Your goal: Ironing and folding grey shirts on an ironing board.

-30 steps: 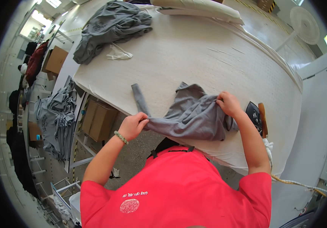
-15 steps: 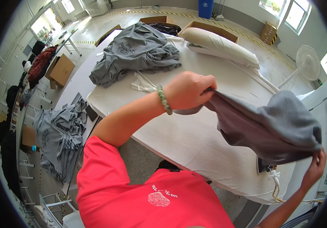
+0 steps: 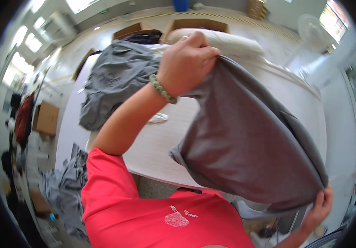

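A grey garment (image 3: 248,136), most likely a T-shirt, hangs stretched between my two hands above the padded white table (image 3: 145,153). My left hand (image 3: 190,62), raised near the far side, is closed on one edge of the cloth. Lower at the right, my right hand (image 3: 320,208) pinches another edge. The cloth spreads wide between them, one corner sticking out toward the left. Beyond my left forearm lies a heap of grey T-shirts (image 3: 116,76) on the table's far left. A small white scrap (image 3: 158,118) rests beside my forearm.
At the back of the table lies a long white padded roll (image 3: 227,41), with open cardboard boxes (image 3: 202,25) behind it. More grey shirts (image 3: 64,198) hang in a stack at the left. A white fan (image 3: 312,31) stands at the far right.
My left hand has risen and moved a little left; my right hand has come lower and nearer. The garment, bunched before, is now spread out between them. The head view has shifted.
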The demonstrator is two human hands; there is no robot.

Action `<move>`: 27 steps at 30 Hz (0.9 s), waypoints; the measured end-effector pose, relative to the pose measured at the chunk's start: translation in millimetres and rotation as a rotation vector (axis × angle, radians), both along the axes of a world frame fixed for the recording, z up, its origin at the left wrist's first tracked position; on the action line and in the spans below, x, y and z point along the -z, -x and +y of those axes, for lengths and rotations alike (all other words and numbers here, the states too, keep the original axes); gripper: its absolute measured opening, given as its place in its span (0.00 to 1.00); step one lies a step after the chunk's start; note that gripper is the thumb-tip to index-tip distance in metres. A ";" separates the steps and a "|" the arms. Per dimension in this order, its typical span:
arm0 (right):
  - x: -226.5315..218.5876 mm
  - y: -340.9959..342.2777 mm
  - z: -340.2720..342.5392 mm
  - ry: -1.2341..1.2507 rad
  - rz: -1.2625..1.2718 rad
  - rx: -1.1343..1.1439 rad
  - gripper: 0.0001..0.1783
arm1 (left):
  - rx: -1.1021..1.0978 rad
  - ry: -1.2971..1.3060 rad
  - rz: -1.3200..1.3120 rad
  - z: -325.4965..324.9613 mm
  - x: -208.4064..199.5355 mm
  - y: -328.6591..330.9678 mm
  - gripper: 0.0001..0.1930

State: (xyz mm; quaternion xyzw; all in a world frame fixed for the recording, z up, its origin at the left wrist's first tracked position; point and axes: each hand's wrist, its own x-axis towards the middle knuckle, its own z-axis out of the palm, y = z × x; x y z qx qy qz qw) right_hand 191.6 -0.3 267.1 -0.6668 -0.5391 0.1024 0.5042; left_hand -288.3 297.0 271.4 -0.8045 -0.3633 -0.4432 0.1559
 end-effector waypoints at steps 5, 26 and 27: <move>53.6 8.5 17.9 0.151 0.119 0.175 0.08 | 0.205 0.904 -0.195 66.2 76.1 -88.9 0.10; 139.2 87.7 63.1 -0.029 -0.440 -0.145 0.12 | 0.293 0.731 -0.108 213.9 206.8 -152.3 0.11; 163.8 106.3 62.1 0.015 -0.419 -0.238 0.12 | 0.267 0.743 -0.086 207.7 230.7 -137.2 0.10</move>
